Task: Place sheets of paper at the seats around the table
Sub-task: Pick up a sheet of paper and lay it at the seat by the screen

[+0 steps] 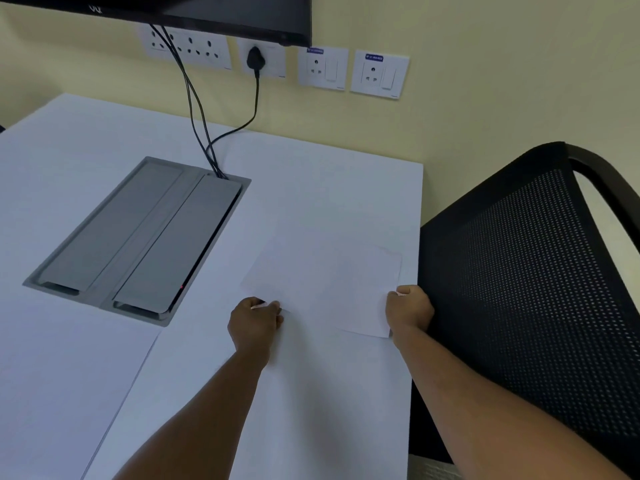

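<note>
A white sheet of paper [329, 285] lies flat on the white table [311, 174], close to the table's right edge and in front of a black mesh chair [519, 289]. My left hand [254, 322] pinches the sheet's near left corner. My right hand [410, 308] grips the sheet's near right edge, right at the table's edge. Both arms reach forward from the bottom of the view.
A grey cable box [138, 237] with two flaps is set into the table at left, with black cables [201, 119] running up to wall sockets [332, 69]. A dark screen [207, 12] hangs above. A seam runs across the table at lower left.
</note>
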Demonstrator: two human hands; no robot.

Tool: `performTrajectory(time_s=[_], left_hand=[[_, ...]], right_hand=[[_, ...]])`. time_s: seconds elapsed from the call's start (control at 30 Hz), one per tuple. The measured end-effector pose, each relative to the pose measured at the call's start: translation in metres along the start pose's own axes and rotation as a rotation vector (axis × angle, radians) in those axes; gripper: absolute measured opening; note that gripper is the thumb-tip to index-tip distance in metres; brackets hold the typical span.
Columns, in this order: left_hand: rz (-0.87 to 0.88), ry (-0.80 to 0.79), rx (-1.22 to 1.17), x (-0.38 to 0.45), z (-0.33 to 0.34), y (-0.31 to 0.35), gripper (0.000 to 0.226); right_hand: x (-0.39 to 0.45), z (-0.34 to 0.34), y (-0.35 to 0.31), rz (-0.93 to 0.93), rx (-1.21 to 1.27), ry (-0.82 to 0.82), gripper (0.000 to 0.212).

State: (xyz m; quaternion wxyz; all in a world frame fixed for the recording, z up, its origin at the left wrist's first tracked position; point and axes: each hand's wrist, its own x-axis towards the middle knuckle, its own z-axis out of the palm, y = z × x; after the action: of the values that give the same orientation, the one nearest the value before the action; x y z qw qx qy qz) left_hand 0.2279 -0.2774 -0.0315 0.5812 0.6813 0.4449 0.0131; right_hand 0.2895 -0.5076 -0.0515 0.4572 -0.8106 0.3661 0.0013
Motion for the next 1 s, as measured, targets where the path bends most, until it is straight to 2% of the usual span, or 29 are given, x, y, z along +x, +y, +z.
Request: performTrajectory(time_s=[0.1,0.23,0.37,0.47,0.57,0.67,0.77,1.0], left_hand=[[0.022,0.021,0.051,0.003,0.0,-0.002,0.023],[0.126,0.026,0.191,0.005,-0.002,-0.006,0.024],[0.488,-0.025,0.459,0.004,-0.001,-0.009,0.021],[0.689,-0.093,0.657,0.005,0.005,-0.012,0.046],[0.687,-0.202,0.809,0.008,0.009,-0.015,0.067],[0.657,-0.234,0.824,0.01,0.01,-0.018,0.072],[0.639,-0.244,0.849,0.011,0.01,-0.016,0.072],[0.64,-0.233,0.855,0.011,0.008,-0.017,0.072]], right_hand=[[-0.001,0.0,0.001,-0.005,-0.016,0.011,0.022],[0.0,0.002,0.005,-0.047,-0.036,0.009,0.019],[-0.001,0.003,0.007,-0.103,-0.029,0.05,0.011],[-0.002,0.002,0.002,-0.274,-0.131,0.075,0.02],[-0.003,0.006,-0.007,-0.526,-0.478,0.037,0.04],[-0.001,0.012,-0.012,-0.619,-0.804,-0.082,0.057],[0.008,0.016,-0.015,-0.607,-0.913,-0.163,0.063],[0.03,0.017,-0.019,-0.558,-0.982,-0.294,0.067]])
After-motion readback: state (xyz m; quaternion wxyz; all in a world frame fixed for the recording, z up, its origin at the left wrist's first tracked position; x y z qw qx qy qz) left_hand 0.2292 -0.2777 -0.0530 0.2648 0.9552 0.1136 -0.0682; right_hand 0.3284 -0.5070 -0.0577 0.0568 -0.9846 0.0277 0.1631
